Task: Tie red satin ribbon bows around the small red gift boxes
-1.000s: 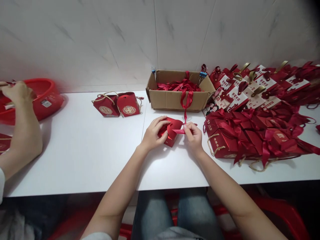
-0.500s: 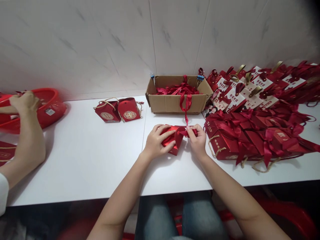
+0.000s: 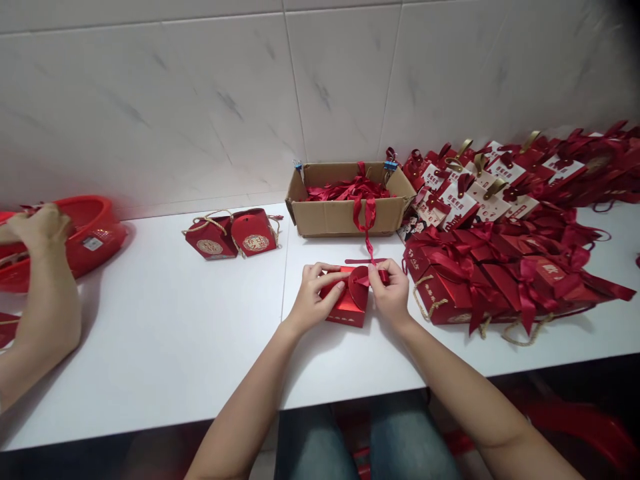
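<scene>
A small red gift box (image 3: pixel 350 309) rests on the white table in front of me, its rounded flap facing right. My left hand (image 3: pixel 316 297) is closed around the box's left side, with fingers over the top. Pinched in my right hand (image 3: pixel 391 290) is a dark red ribbon (image 3: pixel 369 243), beside the flap. The ribbon runs up to the cardboard box (image 3: pixel 350 219), where more of it hangs over the front wall. Behind the gift box lies a thin dark red strip (image 3: pixel 357 261).
Two red boxes with rope handles (image 3: pixel 233 235) stand left of the cardboard box. Rows of red boxes with bows (image 3: pixel 500 280) and white-labelled packages (image 3: pixel 465 193) fill the right. At far left, a co-worker's arm (image 3: pixel 50 287) reaches over a red plastic basket (image 3: pixel 100 233).
The camera view has shifted, so the table sits lower in the picture. The gift box has turned slightly, and its front side shows more. Both hands keep their hold.
</scene>
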Available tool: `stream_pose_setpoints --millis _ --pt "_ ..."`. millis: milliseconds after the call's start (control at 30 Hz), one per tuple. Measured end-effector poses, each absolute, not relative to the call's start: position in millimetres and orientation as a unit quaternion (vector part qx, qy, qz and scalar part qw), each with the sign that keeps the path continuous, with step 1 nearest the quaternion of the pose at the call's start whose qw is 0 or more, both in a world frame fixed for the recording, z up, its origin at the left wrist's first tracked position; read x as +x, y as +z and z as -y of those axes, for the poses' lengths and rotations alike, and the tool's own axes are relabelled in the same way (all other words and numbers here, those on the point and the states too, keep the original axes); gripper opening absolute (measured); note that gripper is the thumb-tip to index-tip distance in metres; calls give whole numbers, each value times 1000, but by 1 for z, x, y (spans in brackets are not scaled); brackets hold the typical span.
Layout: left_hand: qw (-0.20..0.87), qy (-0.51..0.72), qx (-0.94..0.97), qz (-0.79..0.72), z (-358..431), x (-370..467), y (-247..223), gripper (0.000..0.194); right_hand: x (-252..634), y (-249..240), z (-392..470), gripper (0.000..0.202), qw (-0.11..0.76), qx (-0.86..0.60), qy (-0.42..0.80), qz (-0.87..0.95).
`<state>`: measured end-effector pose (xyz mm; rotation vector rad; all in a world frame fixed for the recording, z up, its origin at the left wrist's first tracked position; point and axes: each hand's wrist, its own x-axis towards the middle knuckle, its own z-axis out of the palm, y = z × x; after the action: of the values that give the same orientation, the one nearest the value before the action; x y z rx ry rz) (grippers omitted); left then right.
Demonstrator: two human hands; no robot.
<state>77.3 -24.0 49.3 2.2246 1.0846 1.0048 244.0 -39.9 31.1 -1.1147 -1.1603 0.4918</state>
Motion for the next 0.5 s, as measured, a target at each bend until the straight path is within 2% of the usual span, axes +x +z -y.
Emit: stream_pose_setpoints --millis 333,500 --pt "200 369 821 -388 27 82 51 22 240 26 40 30 633 -519 176 547" --pt "207 396 805 -391 29 84 50 11 238 25 42 32 620 -500 145 587"
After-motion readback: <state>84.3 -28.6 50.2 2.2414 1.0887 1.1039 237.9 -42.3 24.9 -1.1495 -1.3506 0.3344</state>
